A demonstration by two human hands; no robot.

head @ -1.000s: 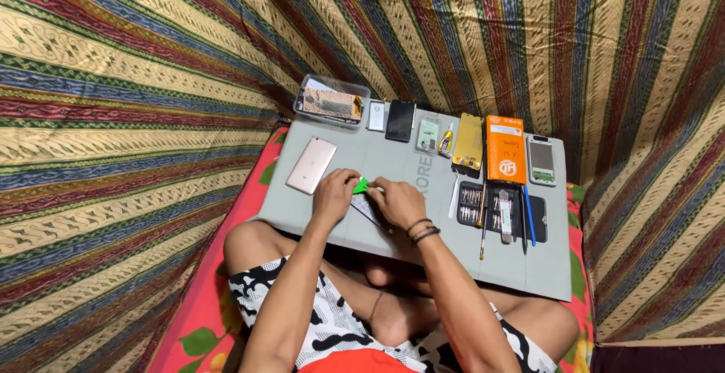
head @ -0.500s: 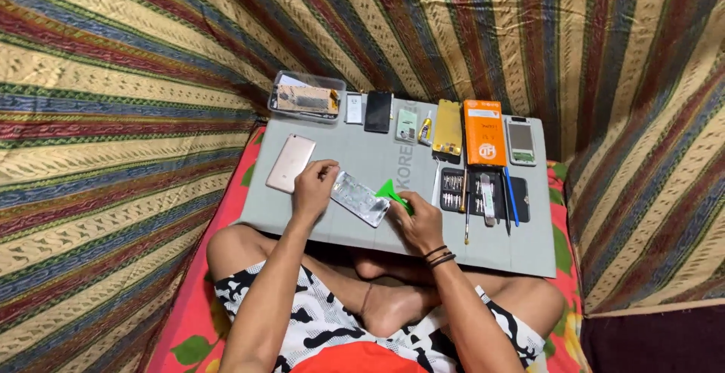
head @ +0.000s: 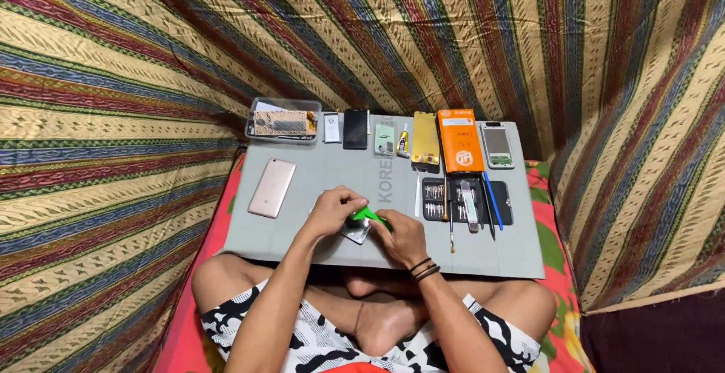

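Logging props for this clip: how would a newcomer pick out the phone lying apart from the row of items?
Start at the grey work mat on the person's lap. Along its far edge runs a row of small items, from a clear plastic box to an orange box. The pink-gold phone lies alone at the mat's left, face down and slightly tilted, beyond the left hand.

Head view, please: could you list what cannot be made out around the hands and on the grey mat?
- Silver phone part, head view: mostly covered by the left hand and right hand.
- Green tool: only a sliver shows between the fingers; its shape is unclear.
- Bits in the black tool tray: too small to tell apart.
- Clear box contents: too small to identify.
- Grey mat near edge: hidden by the forearms.
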